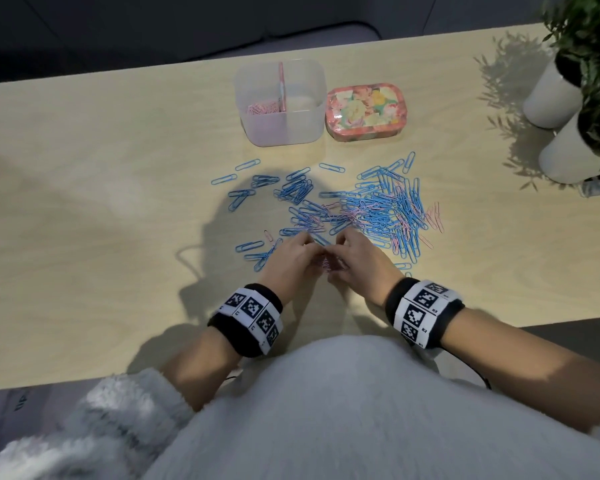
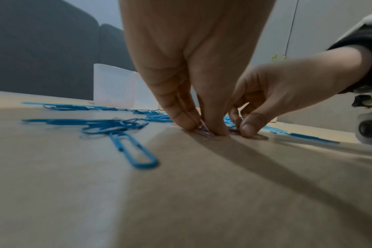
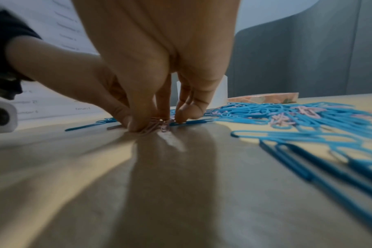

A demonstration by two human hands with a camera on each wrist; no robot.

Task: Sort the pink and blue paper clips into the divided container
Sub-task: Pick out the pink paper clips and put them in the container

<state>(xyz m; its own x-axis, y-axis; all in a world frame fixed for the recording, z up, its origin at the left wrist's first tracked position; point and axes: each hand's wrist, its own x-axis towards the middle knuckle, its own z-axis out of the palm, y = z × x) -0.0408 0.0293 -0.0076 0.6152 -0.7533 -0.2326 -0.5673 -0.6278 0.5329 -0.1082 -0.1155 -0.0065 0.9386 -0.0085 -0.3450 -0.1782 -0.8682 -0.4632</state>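
Observation:
Both hands meet over a small cluster of pink paper clips [image 1: 326,264] at the near side of the pile. My left hand [image 1: 316,253] has its fingertips curled down onto the table, pinching pink clips [image 2: 204,132]. My right hand [image 1: 339,253] faces it and also pinches the pink clips [image 3: 153,128] with curled fingers. A big mixed pile of blue and pink paper clips [image 1: 374,209] spreads beyond and to the right. The clear divided container [image 1: 312,133] stands at the back, with pink clips [image 1: 262,109] in its left compartment; its right compartment looks bare.
A floral tin [image 1: 365,110] sits just right of the container. Two white plant pots [image 1: 553,98] stand at the far right. Loose blue clips [image 1: 238,199] lie scattered left of the pile. The table's near edge [image 1: 84,382] is by my body.

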